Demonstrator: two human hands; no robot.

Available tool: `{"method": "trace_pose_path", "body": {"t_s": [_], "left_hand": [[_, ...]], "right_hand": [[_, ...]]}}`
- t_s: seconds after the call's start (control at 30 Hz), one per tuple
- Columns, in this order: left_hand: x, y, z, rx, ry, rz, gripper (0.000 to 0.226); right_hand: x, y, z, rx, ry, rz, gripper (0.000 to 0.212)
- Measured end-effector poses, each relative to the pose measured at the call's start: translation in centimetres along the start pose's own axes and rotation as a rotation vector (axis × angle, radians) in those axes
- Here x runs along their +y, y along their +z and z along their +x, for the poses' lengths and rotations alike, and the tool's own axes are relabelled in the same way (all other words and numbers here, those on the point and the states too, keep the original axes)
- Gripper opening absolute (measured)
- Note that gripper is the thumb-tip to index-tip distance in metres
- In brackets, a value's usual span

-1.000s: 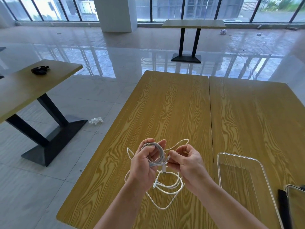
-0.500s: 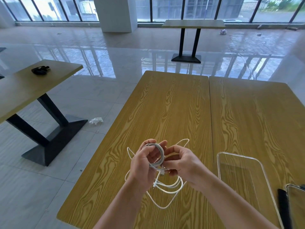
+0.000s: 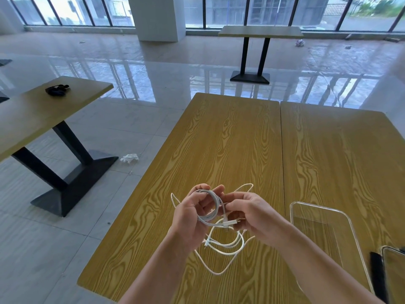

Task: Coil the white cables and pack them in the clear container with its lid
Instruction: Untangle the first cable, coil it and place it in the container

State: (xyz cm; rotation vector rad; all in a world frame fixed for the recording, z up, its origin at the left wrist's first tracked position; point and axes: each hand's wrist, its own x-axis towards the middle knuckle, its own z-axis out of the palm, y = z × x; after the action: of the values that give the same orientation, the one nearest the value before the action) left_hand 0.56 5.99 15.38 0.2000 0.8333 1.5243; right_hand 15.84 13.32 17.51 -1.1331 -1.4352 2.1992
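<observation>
A small coil of white cable [image 3: 211, 207] is wound in my left hand [image 3: 192, 218], which is shut on it above the wooden table [image 3: 230, 150]. My right hand [image 3: 252, 213] pinches the free end of that cable near its white plug [image 3: 229, 222], right beside the coil. Under both hands, more white cable [image 3: 223, 249] lies in loose loops on the table. To the right lies a clear shallow plastic piece [image 3: 324, 229], either the container or its lid. A second clear piece [image 3: 394, 275] shows at the bottom right edge.
A black object [image 3: 377, 277] lies between the two clear pieces. A second tabletop [image 3: 341, 161] adjoins on the right. Another table [image 3: 43, 110] with a dark item [image 3: 56, 89] stands left. White litter [image 3: 129, 158] lies on the tiled floor.
My right hand has shifted the cable's plug end lower, under the coil. The coil in my left hand has tilted a little. The loose loops on the table barely moved.
</observation>
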Motion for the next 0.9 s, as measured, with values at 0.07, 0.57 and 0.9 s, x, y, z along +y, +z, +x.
{"method": "trace_pose_path", "body": {"t_s": [0.07,0.57,0.9], "left_hand": [[0.1,0.0,-0.1,-0.007,-0.012,0.004,0.017],[0.4,0.7,0.0,-0.139,-0.065,0.002,0.016],[0.4,-0.2,0.2,-0.055,0.009,0.124,0.027]], "right_hand": [[-0.1,-0.2,-0.2,0.005,-0.01,-0.111,0.012],[0.5,1.5,0.1,0.167,-0.063,0.4,0.008],[1.2,2.4,0.2,0.116,0.091,0.591,0.016]]}}
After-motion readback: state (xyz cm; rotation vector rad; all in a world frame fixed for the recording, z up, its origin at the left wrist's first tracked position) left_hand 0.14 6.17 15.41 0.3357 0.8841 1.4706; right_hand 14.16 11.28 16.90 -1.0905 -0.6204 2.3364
